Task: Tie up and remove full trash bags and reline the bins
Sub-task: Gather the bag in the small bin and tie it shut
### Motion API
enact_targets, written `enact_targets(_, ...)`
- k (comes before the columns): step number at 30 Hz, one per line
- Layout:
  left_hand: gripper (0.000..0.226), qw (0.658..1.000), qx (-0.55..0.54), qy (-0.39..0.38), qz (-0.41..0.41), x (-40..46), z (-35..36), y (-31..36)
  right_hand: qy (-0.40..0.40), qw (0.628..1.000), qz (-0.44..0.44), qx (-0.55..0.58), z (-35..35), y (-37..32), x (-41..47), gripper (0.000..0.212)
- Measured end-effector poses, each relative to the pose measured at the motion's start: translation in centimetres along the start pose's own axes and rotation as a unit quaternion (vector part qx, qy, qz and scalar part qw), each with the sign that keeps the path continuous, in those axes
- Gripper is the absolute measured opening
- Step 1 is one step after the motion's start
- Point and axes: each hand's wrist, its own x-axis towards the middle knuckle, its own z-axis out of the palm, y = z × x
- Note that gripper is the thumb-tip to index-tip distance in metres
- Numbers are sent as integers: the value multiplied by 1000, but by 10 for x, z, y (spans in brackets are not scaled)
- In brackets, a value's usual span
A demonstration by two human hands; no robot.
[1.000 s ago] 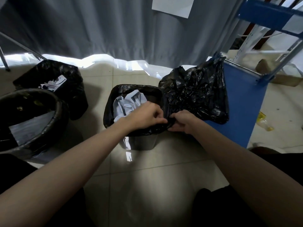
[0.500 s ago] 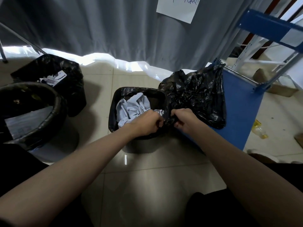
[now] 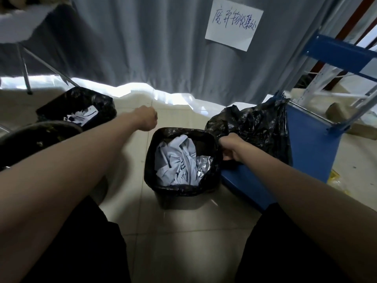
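Observation:
A small square bin [image 3: 184, 198] with a black liner [image 3: 150, 160] stands on the tiled floor in front of me, holding crumpled white paper [image 3: 175, 160] and a bit of foil. To its right a bulging black trash bag [image 3: 257, 127] sits on a blue platform [image 3: 308, 148]. My right hand [image 3: 231, 149] grips a gathered fold of that bag at its near left side. My left hand [image 3: 145, 121] is stretched out over the floor to the left of the bin, its fingers curled under with nothing seen in them.
At the far left a second lined bin [image 3: 81, 103] holds paper, and a round dark bin [image 3: 30, 137] stands nearer. A grey curtain [image 3: 142, 48] with a handwritten sign [image 3: 232, 23] hangs behind. A blue rack frame [image 3: 344, 56] rises at right; a yellow wrapper [image 3: 335, 180] lies on the floor.
My left hand has let go of the bag and swung out to the left, away from the bin. My right hand keeps its hold on the bag. The view has tilted up.

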Motion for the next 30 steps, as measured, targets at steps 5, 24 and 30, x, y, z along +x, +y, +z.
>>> enact_targets(5, 32, 980, -125, -138, -75, 4, 30, -12, -2, 998, 26, 57, 2, 2, 9, 31)
enact_targets(24, 28, 980, -171, 68, -69, 24, 52, -1, 57, 981, -79, 169, 17, -11, 47, 22)
enact_targets(30, 41, 977, -203, 56, 40, 26, 61, 13, 34, 987, -105, 119, 23, -11, 43, 27)
